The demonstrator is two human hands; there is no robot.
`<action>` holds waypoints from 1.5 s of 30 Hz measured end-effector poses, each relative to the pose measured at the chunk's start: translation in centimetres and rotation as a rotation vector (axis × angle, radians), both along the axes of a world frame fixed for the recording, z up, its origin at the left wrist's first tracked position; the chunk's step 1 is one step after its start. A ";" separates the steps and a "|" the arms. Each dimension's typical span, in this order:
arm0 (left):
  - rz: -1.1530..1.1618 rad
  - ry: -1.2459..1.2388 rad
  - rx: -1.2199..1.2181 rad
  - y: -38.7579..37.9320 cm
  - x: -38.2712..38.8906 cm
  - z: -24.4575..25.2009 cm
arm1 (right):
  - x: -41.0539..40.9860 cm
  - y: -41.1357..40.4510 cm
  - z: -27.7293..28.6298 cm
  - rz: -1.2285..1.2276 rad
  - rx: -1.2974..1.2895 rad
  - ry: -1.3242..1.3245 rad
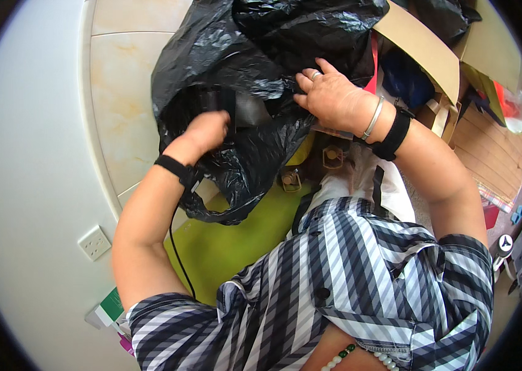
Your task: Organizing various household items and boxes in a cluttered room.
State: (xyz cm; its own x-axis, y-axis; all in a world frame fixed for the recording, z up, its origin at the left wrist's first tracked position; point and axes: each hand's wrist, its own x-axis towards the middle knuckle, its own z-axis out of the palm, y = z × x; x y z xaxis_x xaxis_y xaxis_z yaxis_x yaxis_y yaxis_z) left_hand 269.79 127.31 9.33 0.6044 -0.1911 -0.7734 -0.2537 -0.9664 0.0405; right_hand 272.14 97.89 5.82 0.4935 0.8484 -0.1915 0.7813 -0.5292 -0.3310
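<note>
A large black plastic bag [251, 60] lies bunched in front of me, with a looped handle towards my body. My left hand [207, 132] reaches into its opening, fingers curled beside a dark item with a grey mesh-like surface [249, 110]. The fingertips are blurred and partly hidden, so I cannot tell whether they grip anything. Against the right side of the bag rests my right hand [333, 97], back up and fingers apart, touching the plastic. Folds of the bag hide the rest of its contents.
A white wall with a socket [94, 242] runs along the left. Below the bag is a green surface [238, 241]. An open cardboard box [421, 44] with dark blue plastic inside stands at upper right, near a wooden board [492, 148]. A black cord [177, 255] hangs by my left arm.
</note>
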 end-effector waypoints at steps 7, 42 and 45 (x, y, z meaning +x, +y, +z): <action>0.063 -0.229 0.173 2.1 7.9 -0.8 | 0.2 0.2 1.1 -0.005 0.308 -0.062; -0.236 -0.090 0.707 9.6 7.2 6.6 | -2.0 0.6 1.2 0.013 0.377 -0.021; -0.320 -0.179 0.413 9.5 6.8 6.9 | -1.7 0.7 1.0 -0.005 0.416 -0.070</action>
